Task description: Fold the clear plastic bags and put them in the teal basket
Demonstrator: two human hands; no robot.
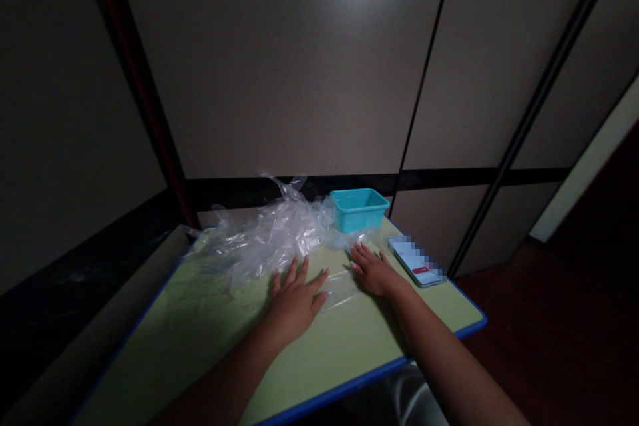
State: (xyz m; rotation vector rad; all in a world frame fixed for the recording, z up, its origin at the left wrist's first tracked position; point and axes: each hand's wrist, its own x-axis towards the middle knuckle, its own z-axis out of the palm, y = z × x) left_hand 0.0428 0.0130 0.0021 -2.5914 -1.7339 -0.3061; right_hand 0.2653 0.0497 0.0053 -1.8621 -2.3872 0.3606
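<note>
A clear plastic bag (pixel 342 289) lies flat on the green tabletop between my two hands. My left hand (pixel 295 299) is at the bag's left end, fingers spread, with thumb and forefinger close to its edge. My right hand (pixel 372 269) rests at the other end with its fingers stretched out over the table. Neither hand grips anything. A heap of crumpled clear plastic bags (pixel 279 233) lies just beyond my left hand. Behind my right hand stands a turquoise plastic basket (pixel 360 214), with more clear plastic (pixel 357 237) in front of it.
A phone (pixel 414 263), its screen partly blurred out, lies to the right of my right hand. The green table (pixel 324 366) has a blue edge. Grey cabinet panels (pixel 299 80) rise right behind it. Dark reddish floor (pixel 539 319) shows at the right.
</note>
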